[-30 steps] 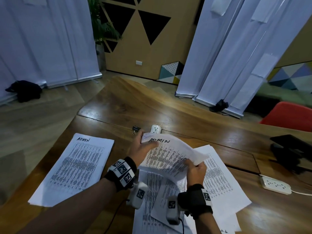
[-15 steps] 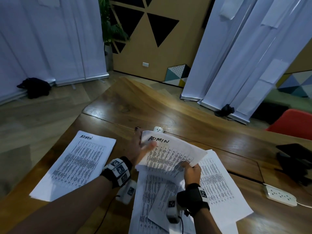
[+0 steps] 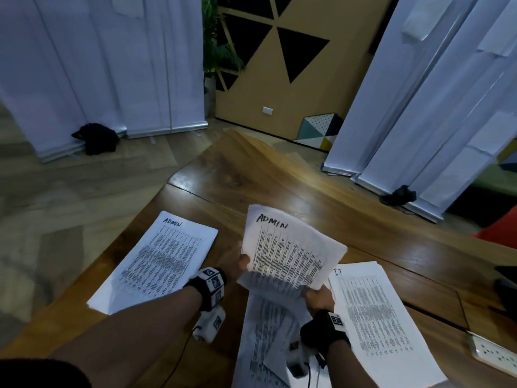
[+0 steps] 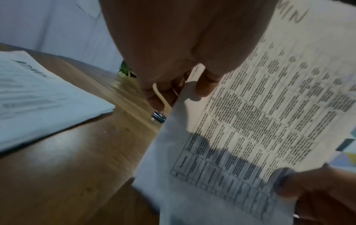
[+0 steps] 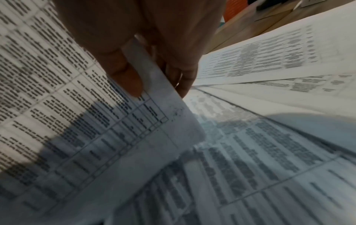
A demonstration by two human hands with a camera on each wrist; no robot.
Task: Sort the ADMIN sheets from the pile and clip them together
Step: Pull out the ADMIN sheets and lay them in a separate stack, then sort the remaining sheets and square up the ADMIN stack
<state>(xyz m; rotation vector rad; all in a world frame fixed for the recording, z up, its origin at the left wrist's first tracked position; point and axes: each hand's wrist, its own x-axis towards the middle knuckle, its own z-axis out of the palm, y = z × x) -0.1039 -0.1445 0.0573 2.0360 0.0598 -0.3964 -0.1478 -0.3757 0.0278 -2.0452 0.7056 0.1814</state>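
Observation:
Both hands hold up a printed sheet headed ADMIN (image 3: pixel 291 253) above the table. My left hand (image 3: pixel 237 266) pinches its left edge, thumb on the printed face (image 4: pixel 207 82). My right hand (image 3: pixel 317 298) pinches its lower right corner (image 5: pixel 154 106), thumb on top. A stack of ADMIN sheets (image 3: pixel 156 264) lies flat to the left (image 4: pixel 38 94). The remaining pile (image 3: pixel 260 340) lies under the raised sheet, and a sheet headed IT (image 3: pixel 380 317) lies to the right. A small black binder clip (image 4: pixel 158 117) sits on the wood beyond my left fingers.
The wooden table (image 3: pixel 279 186) runs away from me, its left edge beside the ADMIN stack. A white power strip (image 3: pixel 492 351) lies at the right edge, with a dark object (image 3: pixel 507 289) behind it. A red chair (image 3: pixel 500 233) stands at the far right.
The held ADMIN sheet has risen off the pile and shifted a little left with both hands. The IT sheet underneath has come into view. The camera has tilted up and left.

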